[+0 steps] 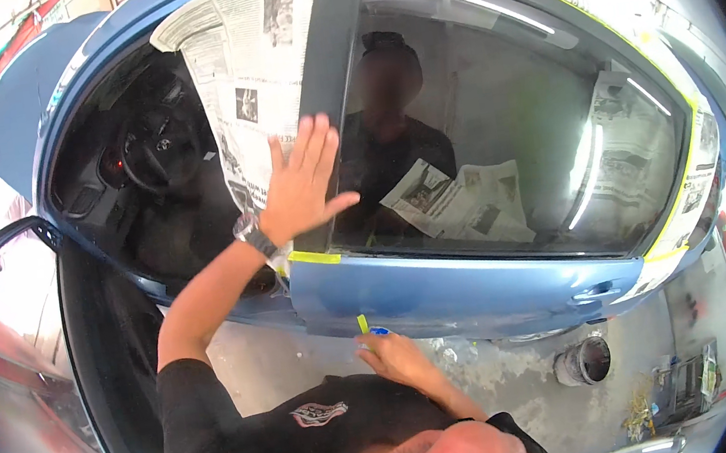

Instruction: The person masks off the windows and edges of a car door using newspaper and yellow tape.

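My left hand, with a wristwatch on the wrist, lies with fingers spread on the dark door pillar of a blue car. Beside it, a newspaper sheet covers part of the front door opening. A short piece of yellow tape crosses the pillar's foot, below that hand. Lower down, near my chest, my right hand is closed on yellow masking tape. A strip end sticks up from its fingers, next to a small blue patch. The rest of what it grips is hidden.
The rear side window reflects a person and newspaper. Yellow tape and newspaper edge its far side. The open front door stands at left. A dark bucket and a metal stand are on the floor at right.
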`<state>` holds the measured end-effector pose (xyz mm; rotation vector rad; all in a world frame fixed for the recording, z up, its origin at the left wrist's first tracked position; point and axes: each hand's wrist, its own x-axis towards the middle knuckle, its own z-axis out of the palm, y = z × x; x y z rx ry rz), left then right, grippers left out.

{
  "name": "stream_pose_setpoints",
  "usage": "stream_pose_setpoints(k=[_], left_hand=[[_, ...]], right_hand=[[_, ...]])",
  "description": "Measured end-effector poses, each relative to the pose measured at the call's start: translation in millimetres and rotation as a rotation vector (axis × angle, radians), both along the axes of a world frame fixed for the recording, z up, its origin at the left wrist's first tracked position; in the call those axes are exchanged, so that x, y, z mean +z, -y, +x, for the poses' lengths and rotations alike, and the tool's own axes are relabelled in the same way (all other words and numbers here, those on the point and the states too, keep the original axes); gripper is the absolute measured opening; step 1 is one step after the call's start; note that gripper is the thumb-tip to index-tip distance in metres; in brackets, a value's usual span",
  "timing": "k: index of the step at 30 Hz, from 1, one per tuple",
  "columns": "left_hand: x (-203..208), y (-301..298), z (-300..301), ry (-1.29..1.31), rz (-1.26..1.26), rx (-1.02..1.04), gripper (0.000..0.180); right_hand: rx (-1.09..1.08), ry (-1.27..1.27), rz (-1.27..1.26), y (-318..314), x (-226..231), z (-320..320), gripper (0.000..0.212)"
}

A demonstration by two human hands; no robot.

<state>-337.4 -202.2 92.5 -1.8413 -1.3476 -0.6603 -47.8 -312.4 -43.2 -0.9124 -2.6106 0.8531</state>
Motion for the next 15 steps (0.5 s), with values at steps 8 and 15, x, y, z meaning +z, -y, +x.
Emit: stream_pose_setpoints(k=[8,15], left_hand=[[164,-71,31,0.03,0.323,-0.094,0.115],[191,-85,47,-0.038,0.559,-0.067,0.1]], right_hand=[[-0.08,-0.05,0.029,0,-17,17,0.033],[-0.244,-0.089,-0.009,12,-31,24,0.026]])
